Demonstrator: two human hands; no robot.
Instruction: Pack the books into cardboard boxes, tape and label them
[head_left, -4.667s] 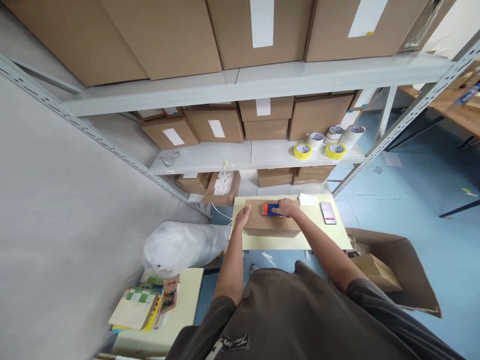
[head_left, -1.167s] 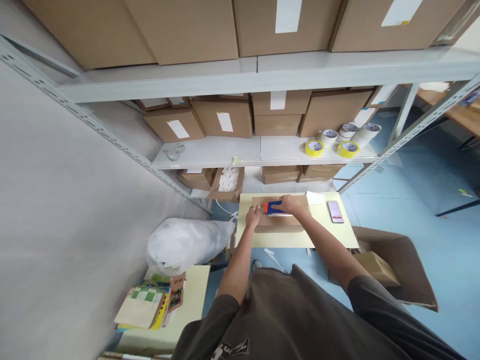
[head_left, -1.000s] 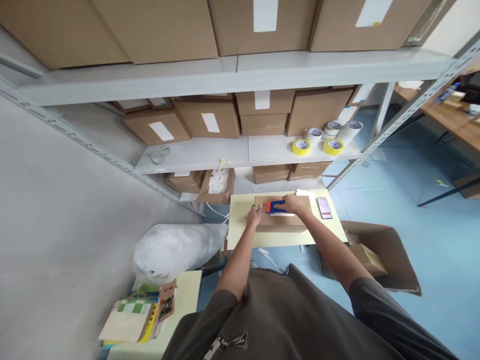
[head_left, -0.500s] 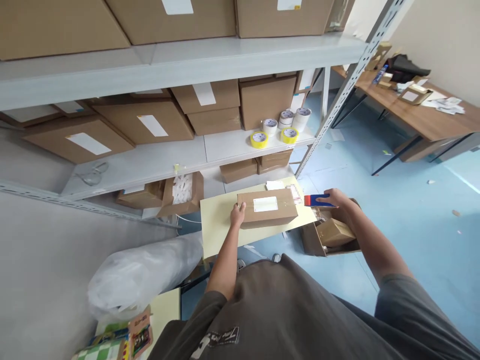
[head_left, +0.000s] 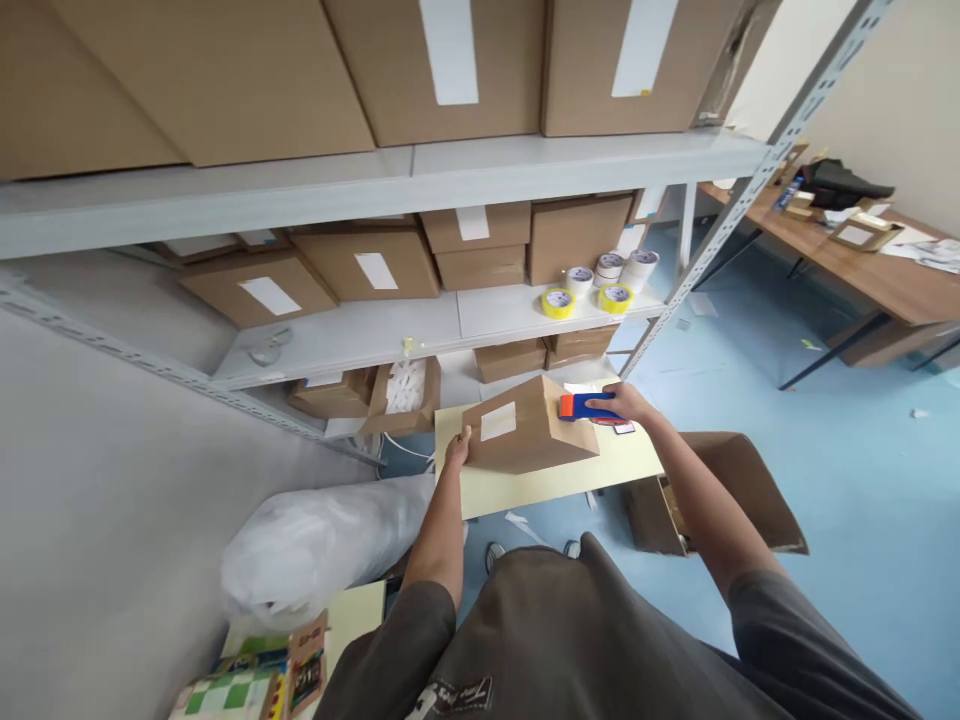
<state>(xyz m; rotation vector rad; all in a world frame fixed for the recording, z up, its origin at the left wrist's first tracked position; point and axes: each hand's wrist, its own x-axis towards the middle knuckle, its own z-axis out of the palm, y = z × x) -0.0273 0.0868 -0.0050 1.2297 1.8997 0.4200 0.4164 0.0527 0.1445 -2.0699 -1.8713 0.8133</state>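
A brown cardboard box (head_left: 517, 450) with a white label stands tilted on the pale yellow table (head_left: 487, 498), its right end raised. At its left end my left hand (head_left: 457, 448) grips the edge, thumb on the near side. My right hand (head_left: 624, 402) is closed around a blue tape dispenser (head_left: 591, 405) with an orange-red front. The dispenser's front lies against the box's right end face. Whether tape is stuck there is too small to tell.
Metal shelving ahead holds cartons and several tape rolls (head_left: 577, 282). An open carton (head_left: 750, 490) stands on the floor at right. A plastic-wrapped roll (head_left: 322, 545) lies at left. A wooden desk (head_left: 847, 250) stands at far right.
The box has gone from lying flat to tilted, its right end lifted and turned. My right hand brought the tape dispenser left onto that end. The camera view has shifted too.
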